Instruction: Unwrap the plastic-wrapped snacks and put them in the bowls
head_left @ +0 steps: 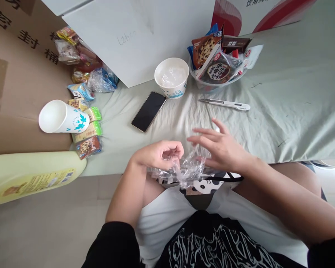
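Clear crinkled plastic wrap [185, 173] hangs between my hands at the near edge of the cloth-covered surface. My left hand [163, 154] is curled, with thumb and fingers pinching the wrap. My right hand [219, 147] has its fingers spread beside and over the wrap; part of the wrap lies behind them. Beyond my hands stands a paper cup [175, 92] with clear plastic inside. A black phone [148, 111] lies to the left of that cup, and a white utility knife [226, 104] lies to its right.
A clear bowl [212, 86] of packaged snacks stands at the back right. On the left, another paper cup [78, 121] lies tipped over among several wrapped snacks [89, 146]. A yellow jug [39, 175], a cardboard box [22, 82] and a white box [145, 33] stand around.
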A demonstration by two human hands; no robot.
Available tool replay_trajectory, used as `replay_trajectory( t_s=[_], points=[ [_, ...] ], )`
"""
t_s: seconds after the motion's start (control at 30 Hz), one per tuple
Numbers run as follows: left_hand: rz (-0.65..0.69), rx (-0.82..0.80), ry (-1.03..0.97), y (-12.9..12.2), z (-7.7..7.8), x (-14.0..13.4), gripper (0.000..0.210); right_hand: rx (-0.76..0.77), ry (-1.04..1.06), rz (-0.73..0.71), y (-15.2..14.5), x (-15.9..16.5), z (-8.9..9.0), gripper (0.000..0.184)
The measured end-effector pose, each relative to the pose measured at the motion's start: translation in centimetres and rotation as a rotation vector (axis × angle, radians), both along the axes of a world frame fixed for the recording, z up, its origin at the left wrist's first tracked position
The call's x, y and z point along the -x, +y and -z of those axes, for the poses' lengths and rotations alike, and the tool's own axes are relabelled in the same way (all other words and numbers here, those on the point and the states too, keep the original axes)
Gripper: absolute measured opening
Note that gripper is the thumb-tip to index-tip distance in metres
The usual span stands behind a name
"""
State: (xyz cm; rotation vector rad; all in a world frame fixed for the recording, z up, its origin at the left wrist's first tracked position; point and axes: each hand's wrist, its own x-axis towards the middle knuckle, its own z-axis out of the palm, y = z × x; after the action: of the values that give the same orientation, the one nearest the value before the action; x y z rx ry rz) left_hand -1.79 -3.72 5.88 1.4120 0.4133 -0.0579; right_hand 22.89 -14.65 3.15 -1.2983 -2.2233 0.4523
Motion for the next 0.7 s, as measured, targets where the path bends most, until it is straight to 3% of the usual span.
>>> replay_trajectory(
  t_s=[0.07,0.13,0.2,0.23,0.27,0.33,0.43,0.57,0.7],
  points=[
    [-0.054,0.127,-0.113,0.6,0.1,0.1,0.024,0.225,0.076,-0.150,-0.2,0.3,-0.8,0.015],
    [-0.359,0.192,-0.269,1.2,0.6,-0.2,0.038,0.475,0.207,-0.180,-0.3,0.7,-1.1,0.022],
    [-0.700,0.199,-0.353,1.7,1.4,-0.9,0.058,0.658,0.374,-0.037,-0.3,1.2,-0.9,0.027],
    [-0.788,0.206,-0.344,1.7,1.8,-1.3,0.068,0.710,0.447,0.073,-0.2,1.4,-0.7,0.029],
    [-0.804,0.227,-0.304,1.6,2.2,-1.8,0.077,0.741,0.508,0.183,0.0,1.7,-0.4,0.030],
    [-0.665,0.279,-0.197,0.9,2.9,-2.7,0.089,0.764,0.580,0.355,0.3,2.0,0.1,0.029],
    [-0.447,0.248,-0.087,-0.6,3.6,-3.8,0.077,0.714,0.528,0.473,0.6,2.1,0.5,0.026],
    [-0.573,0.149,0.065,-1.4,3.8,-4.2,0.036,0.620,0.500,0.451,0.4,1.8,0.6,0.026],
    [-0.606,0.237,0.104,-0.1,3.8,-3.6,0.035,0.621,0.741,0.422,0.3,1.5,0.8,0.054]
  ],
)
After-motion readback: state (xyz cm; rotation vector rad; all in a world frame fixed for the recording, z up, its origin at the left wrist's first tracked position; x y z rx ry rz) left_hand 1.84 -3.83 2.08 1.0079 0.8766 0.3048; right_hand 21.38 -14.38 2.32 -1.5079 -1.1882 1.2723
